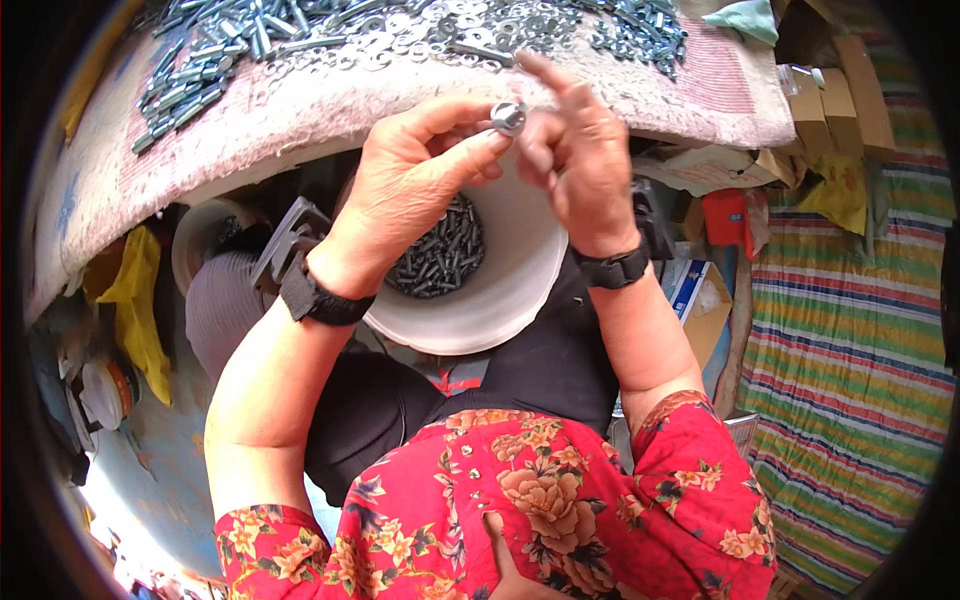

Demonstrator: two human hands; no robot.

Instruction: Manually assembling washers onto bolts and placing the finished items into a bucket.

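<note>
Above a white bucket (541,262), my left hand (405,175) pinches a small round shiny metal piece (508,118) between thumb and fingertips. It looks like a bolt end with a washer, but its full shape is hidden by the fingers. My right hand (588,165) is just to the right of it, blurred by motion, with the index finger stretched out and nothing visible in its grasp. Dark short bolts (440,255) lie in the bottom of the bucket, which stands between my legs. Loose silver washers (415,40) are spread on the cloth-covered table (250,125) beyond my hands.
Long bolts (190,95) are heaped at the table's left, and small nuts (645,40) at its right. A yellow bag (140,310) hangs at the left. Cardboard boxes (835,110) and a red bag (733,220) are on the right, beside a striped sheet (850,350).
</note>
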